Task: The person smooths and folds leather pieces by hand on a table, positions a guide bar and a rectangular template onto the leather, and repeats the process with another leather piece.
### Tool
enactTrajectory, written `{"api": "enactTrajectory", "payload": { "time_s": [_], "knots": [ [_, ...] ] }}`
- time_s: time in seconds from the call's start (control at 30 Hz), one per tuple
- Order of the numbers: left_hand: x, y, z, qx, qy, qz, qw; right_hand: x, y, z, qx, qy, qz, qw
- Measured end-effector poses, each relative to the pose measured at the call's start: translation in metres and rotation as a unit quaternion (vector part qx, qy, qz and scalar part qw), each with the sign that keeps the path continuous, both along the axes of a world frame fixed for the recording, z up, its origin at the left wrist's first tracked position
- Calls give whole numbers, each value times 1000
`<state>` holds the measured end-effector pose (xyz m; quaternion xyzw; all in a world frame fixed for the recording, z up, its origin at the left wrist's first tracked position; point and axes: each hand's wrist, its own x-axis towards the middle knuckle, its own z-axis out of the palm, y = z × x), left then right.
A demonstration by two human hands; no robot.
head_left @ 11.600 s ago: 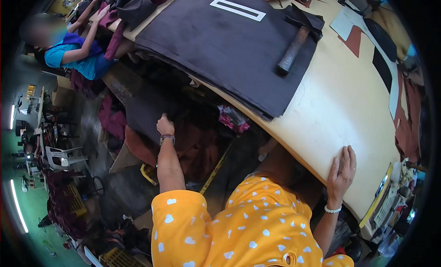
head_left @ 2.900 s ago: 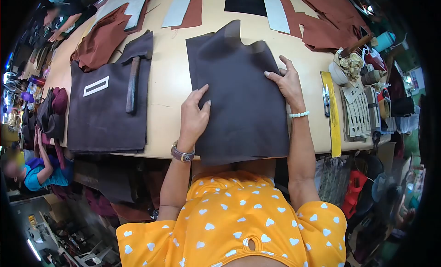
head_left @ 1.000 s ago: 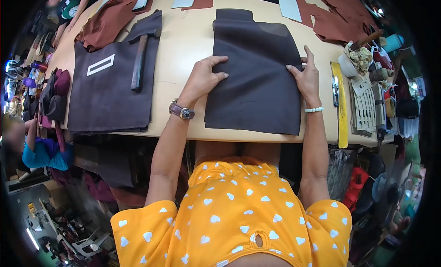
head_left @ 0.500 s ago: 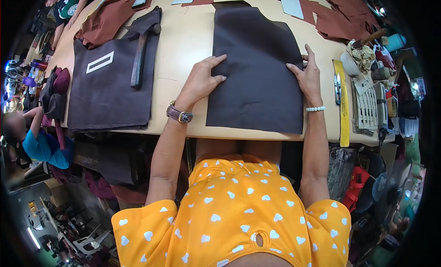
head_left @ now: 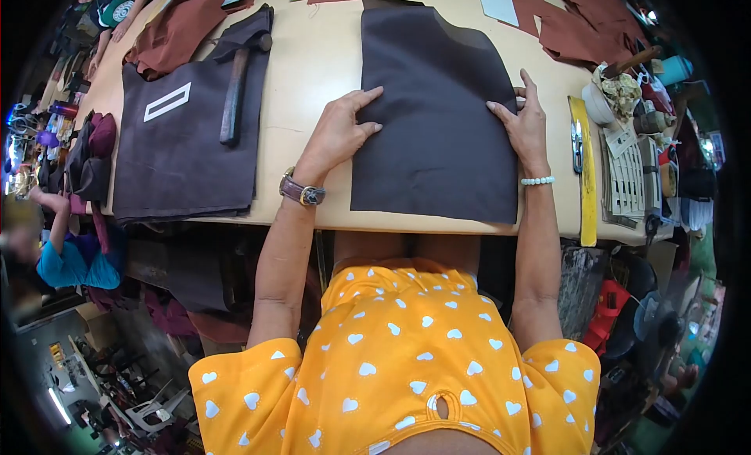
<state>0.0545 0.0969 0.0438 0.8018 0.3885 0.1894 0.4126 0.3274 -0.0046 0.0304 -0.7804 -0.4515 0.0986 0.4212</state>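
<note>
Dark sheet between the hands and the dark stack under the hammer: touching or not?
Apart. The head view shows a bare strip of pale table between the dark sheet and the dark stack.

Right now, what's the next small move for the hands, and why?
Probably nudge the dark brown panel slightly forward to square its far edge: a darker strip shows beyond that edge, while the left hand and right hand are at its opposite side edges.
</note>
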Motion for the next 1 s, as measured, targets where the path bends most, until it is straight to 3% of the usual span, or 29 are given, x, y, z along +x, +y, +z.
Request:
{"api": "enactTrajectory", "payload": {
  "time_s": [0.03, 0.13, 0.23, 0.33, 0.4, 0.5, 0.73, 0.77, 0.83, 1.0],
  "knots": [
    [0, 0, -1, 1, 3, -1, 1000, 0, 1, -4, 11, -8, 6, 1000],
    [4, -10, -3, 160, 48, 37, 985, 9, 0, -13, 32, -42, 13, 998],
    [36, -43, 12, 413, 109, 98, 899, 4, -2, -11, 32, -79, 19, 996],
    [84, -82, 4, 350, -25, -24, 936, 5, -1, -13, 27, -85, 17, 996],
    [110, -110, -17, 303, -43, -78, 949, 6, -1, -16, 33, -93, 16, 995],
    [123, -135, -35, 240, -53, -95, 965, 7, -1, -20, 58, -113, 14, 992],
    [119, -138, -31, 271, 44, -132, 952, 4, -25, -7, 107, -25, 37, 993],
    [119, -139, -31, 267, 43, -130, 954, 2, -38, -3, 136, -60, 52, 987],
    [119, -140, -31, 259, 44, -128, 956, -17, -78, 15, 124, 117, 81, 982],
    [120, -139, -33, 270, 63, -136, 951, -23, -146, -5, -42, -159, 164, 973]
  ]
}}
